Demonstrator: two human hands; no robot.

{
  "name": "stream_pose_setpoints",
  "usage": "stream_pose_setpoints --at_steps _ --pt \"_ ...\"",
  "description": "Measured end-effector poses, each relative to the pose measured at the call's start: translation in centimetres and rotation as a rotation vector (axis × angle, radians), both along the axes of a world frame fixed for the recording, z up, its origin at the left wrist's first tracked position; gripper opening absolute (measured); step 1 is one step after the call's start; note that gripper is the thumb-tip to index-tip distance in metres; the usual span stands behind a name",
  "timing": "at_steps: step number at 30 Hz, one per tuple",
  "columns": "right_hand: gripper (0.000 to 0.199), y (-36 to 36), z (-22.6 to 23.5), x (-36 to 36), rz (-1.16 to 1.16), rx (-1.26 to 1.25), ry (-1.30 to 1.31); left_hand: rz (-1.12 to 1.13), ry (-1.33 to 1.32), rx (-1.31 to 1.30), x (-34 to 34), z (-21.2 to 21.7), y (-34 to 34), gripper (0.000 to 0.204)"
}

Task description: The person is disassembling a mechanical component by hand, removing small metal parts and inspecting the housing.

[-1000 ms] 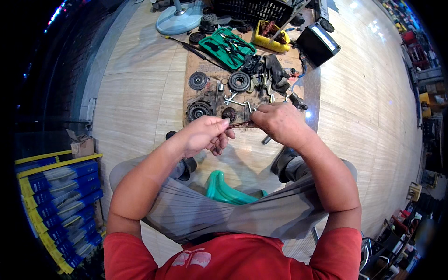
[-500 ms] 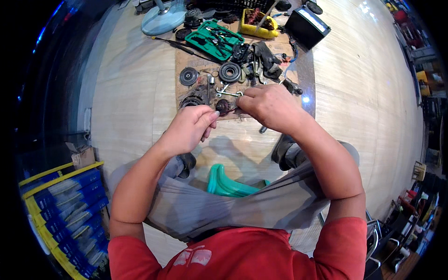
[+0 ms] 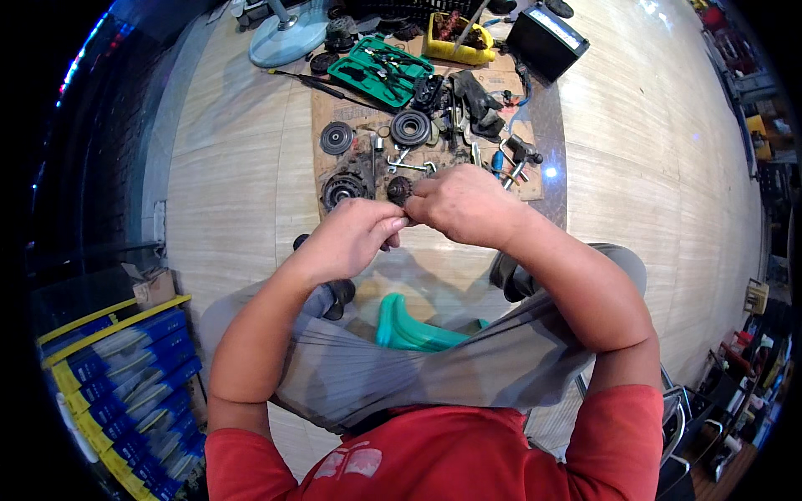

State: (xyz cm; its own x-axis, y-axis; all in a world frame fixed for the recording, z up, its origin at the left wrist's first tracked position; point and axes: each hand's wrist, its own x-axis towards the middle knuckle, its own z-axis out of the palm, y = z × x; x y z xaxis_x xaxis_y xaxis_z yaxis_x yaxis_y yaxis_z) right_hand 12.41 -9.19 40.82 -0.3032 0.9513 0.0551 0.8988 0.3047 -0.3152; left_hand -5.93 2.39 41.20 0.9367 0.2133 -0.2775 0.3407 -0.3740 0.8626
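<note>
My left hand (image 3: 352, 239) and my right hand (image 3: 468, 205) meet above the near edge of a dirty cardboard sheet (image 3: 330, 108). The fingertips of both are pinched and nearly touching. Whatever they hold is too small and too covered to make out. Just beyond the fingers sits a dark, toothed round part (image 3: 399, 190). A greasy round housing (image 3: 342, 190) lies beyond my left hand. Farther off are a small silver wrench (image 3: 409, 166), a thick black pulley (image 3: 410, 128) and a flat black disc (image 3: 337, 138).
Behind the parts lie an open green tool case (image 3: 380, 73), a yellow tub (image 3: 459, 46) and a black battery (image 3: 547, 43). A hammer (image 3: 525, 150) and a blue-handled tool (image 3: 498, 163) lie right. Between my knees is a green plastic stool (image 3: 413, 327); blue-yellow boxes (image 3: 125, 376) fill a left rack.
My hands have come closer together, the left moving right and the right slightly left and nearer. A thin dark strip visible between them earlier is now hidden.
</note>
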Motion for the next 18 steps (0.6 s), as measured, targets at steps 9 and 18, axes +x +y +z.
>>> stream_pose_setpoints --at_steps 9,18 --pt "0.025 0.5 1.5 1.8 -0.173 -0.046 0.215 0.244 -0.054 0.222 0.6 1.5 0.0 0.012" --pt "0.027 0.4 1.9 1.5 -0.181 -0.096 0.505 0.195 -0.2 0.432 0.5 1.5 -0.2 0.01"
